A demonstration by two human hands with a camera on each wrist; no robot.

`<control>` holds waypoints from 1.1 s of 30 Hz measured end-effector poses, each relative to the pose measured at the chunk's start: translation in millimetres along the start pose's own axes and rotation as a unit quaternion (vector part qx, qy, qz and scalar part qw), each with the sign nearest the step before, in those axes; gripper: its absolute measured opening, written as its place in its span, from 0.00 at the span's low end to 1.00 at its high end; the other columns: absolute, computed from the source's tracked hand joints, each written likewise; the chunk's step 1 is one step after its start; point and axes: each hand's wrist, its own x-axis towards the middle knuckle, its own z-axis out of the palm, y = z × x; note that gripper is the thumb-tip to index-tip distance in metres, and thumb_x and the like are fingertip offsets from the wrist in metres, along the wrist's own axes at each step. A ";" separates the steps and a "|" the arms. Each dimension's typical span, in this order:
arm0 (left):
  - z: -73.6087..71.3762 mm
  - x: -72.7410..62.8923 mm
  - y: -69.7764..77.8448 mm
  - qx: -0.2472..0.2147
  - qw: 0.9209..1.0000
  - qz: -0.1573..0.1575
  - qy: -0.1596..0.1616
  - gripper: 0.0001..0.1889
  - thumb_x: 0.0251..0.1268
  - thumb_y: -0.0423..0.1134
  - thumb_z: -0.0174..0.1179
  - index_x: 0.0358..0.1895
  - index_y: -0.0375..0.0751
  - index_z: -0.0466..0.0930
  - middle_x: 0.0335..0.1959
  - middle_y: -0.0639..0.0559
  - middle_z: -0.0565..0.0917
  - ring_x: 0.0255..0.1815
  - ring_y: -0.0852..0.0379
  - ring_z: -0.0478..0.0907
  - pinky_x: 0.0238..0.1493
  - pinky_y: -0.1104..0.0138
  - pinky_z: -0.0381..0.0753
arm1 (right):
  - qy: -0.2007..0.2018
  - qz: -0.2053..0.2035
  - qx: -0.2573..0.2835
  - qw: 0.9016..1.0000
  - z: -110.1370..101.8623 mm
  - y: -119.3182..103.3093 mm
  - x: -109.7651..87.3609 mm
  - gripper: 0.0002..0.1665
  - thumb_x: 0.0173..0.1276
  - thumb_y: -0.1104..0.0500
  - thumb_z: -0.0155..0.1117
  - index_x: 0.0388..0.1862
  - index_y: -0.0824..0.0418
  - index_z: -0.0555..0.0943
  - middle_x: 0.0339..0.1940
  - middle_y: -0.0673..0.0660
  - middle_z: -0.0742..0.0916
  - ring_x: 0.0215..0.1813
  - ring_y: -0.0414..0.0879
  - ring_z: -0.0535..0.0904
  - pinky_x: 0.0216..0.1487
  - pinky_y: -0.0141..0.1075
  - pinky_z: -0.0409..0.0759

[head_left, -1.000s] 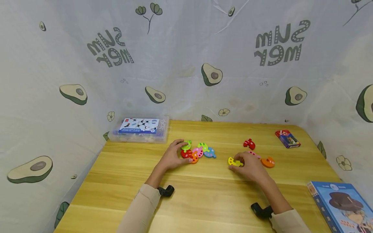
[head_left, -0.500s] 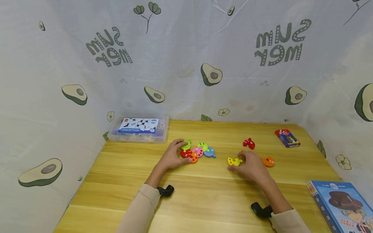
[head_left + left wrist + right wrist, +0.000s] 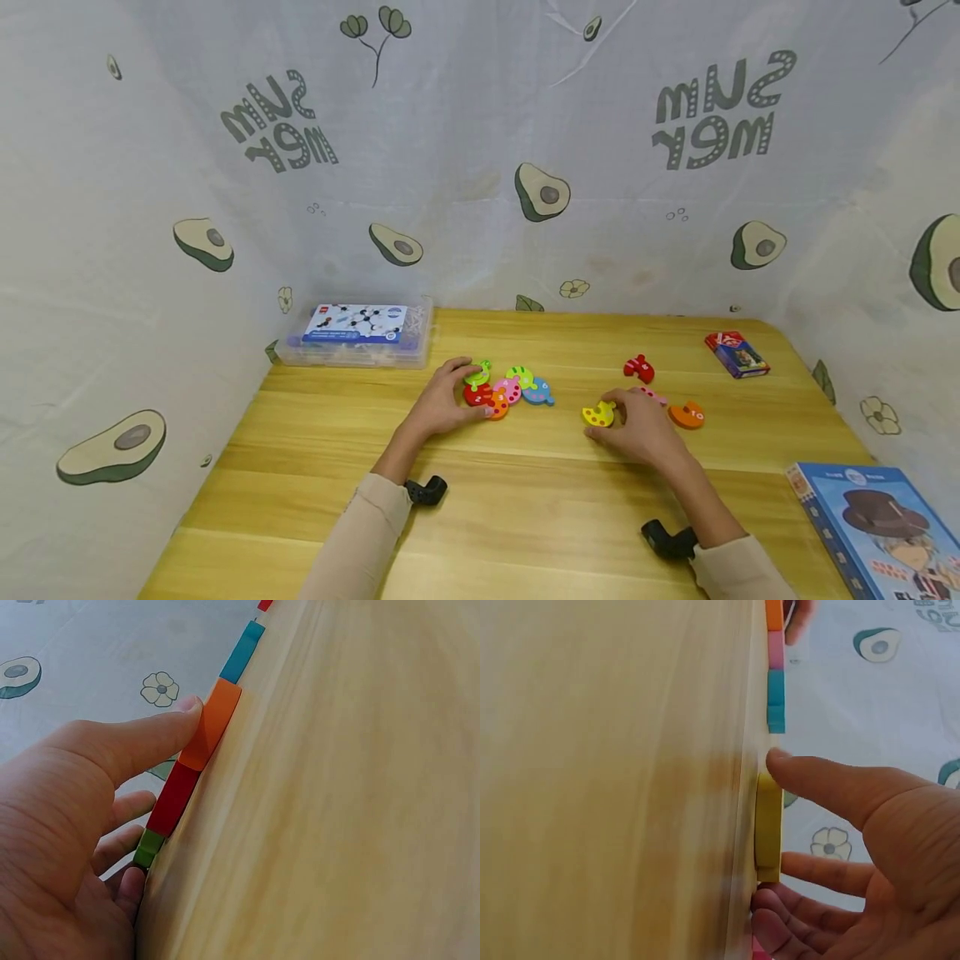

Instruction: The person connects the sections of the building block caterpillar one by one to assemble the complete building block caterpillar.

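Observation:
In the head view, my left hand (image 3: 438, 404) spans the left end of a joined row of numbered puzzle pieces. Its thumb presses the orange piece (image 3: 214, 724) and its fingers reach round the green end piece (image 3: 476, 377), with the red piece (image 3: 476, 396) between. Pink (image 3: 507, 390), light green (image 3: 521, 377) and blue (image 3: 537, 392) pieces continue the row to the right. My right hand (image 3: 641, 425) pinches a yellow dotted puzzle piece (image 3: 597, 415) by its edges, low at the tabletop and apart from the row. In the right wrist view, thumb and fingers lie at opposite ends of this yellow piece (image 3: 768, 829).
Near the right hand lie a red striped piece (image 3: 641, 367), a partly hidden pink one (image 3: 656, 396) and an orange one (image 3: 687, 414). A clear plastic case (image 3: 356, 335) stands back left, a small card box (image 3: 737, 354) back right, a blue box (image 3: 862, 525) front right.
The yellow piece has turned counterclockwise in my right hand, its knob now pointing up and right, and shifted slightly left. My left hand stays on the joined pieces.

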 end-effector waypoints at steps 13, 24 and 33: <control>0.7 -0.9 -1.7 -0.005 1.000 -0.002 0.001 0.41 0.56 0.55 0.76 0.73 0.49 0.74 0.80 0.50 0.63 0.82 0.43 0.58 0.79 0.44 0.63 | 0.008 -0.003 0.037 0.999 4.4 -6.6 9.3 0.35 0.59 0.53 0.79 0.61 0.69 0.81 0.42 0.61 0.84 0.40 0.50 0.75 0.40 0.39 0.73; 1.0 -2.2 -0.1 0.001 1.000 0.000 0.001 0.40 0.56 0.54 0.75 0.73 0.48 0.73 0.81 0.49 0.63 0.82 0.43 0.58 0.79 0.44 0.62 | 0.027 -0.032 0.065 0.997 15.0 -29.0 20.5 0.31 0.59 0.59 0.78 0.60 0.69 0.82 0.53 0.66 0.85 0.45 0.53 0.80 0.46 0.43 0.82; 2.4 -0.6 -0.9 -0.003 1.000 0.006 0.006 0.41 0.56 0.55 0.76 0.73 0.48 0.74 0.80 0.49 0.64 0.82 0.44 0.59 0.78 0.44 0.64 | 0.021 -0.043 0.063 0.997 26.6 -41.4 29.7 0.30 0.59 0.58 0.79 0.59 0.68 0.83 0.53 0.65 0.85 0.43 0.51 0.79 0.44 0.41 0.80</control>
